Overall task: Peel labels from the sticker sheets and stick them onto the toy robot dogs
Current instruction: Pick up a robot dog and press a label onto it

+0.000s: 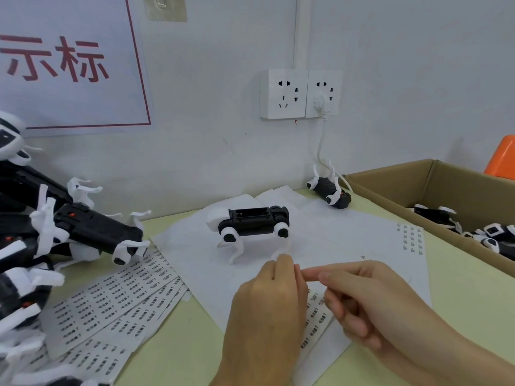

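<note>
A black-and-white toy robot dog point(252, 224) stands on white backing paper point(340, 232) in the middle of the table, its open battery bay facing me. In front of it my left hand point(264, 310) has its fingers curled, their tips meeting the thumb and forefinger of my right hand point(370, 299). Both hands pinch at a tiny label there, and it is barely visible between the fingertips. A sticker sheet point(316, 310) with printed labels lies under both hands.
Several toy dogs point(83, 232) are piled at the left, beside fanned sticker sheets point(119, 296). Another dog point(330, 192) lies by the wall under the socket point(301, 93) and its cable. A cardboard box point(390, 188) at the right holds more dogs.
</note>
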A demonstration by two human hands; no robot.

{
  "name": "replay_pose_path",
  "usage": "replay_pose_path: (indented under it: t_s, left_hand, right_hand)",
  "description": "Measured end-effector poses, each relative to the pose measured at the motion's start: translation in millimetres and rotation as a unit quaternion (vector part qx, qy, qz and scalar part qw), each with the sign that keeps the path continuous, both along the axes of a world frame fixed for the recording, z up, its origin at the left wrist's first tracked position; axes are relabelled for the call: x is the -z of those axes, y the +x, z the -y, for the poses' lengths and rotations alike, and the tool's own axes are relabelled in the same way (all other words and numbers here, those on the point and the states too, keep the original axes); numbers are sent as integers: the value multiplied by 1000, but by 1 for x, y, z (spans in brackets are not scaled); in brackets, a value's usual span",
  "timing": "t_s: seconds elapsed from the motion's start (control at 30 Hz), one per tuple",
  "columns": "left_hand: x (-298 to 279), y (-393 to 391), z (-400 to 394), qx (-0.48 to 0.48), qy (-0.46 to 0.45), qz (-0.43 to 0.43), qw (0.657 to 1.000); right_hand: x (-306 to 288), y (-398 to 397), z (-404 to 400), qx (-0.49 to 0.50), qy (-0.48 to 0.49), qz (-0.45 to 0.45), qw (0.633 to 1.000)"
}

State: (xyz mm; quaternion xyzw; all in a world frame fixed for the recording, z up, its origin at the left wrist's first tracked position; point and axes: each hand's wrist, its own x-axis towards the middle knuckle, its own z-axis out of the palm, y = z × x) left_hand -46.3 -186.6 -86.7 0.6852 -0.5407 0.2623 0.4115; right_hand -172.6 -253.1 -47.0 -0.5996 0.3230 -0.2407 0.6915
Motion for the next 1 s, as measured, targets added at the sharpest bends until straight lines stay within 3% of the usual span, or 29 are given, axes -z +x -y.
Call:
replay_pose_path:
  t_s: [0.3,0.57,0.67,0.77,0.9,1.0]
  left_hand:
    - [-2,0,-5,-2,76,98,992]
    - [-3,0,-7,41,103,105,988]
    - [-1,0,-5,67,115,59,989]
    - [-3,1,-5,95,105,-61,988]
    - [-5,4,-5,116,86,-223,964]
    - [-8,6,-4,147,70,-279,946]
  right_hand:
    - [0,1,-1,16,-9,7,1000]
    - [-2,0,-2,27,-2,34,999]
    - [-1,0,1,52,-4,40,998]
    - [1,-1,5,80,-10,35,996]
    - [1,0,5,57,-8,41,997]
    - [3,0,4,38,-23,34,998]
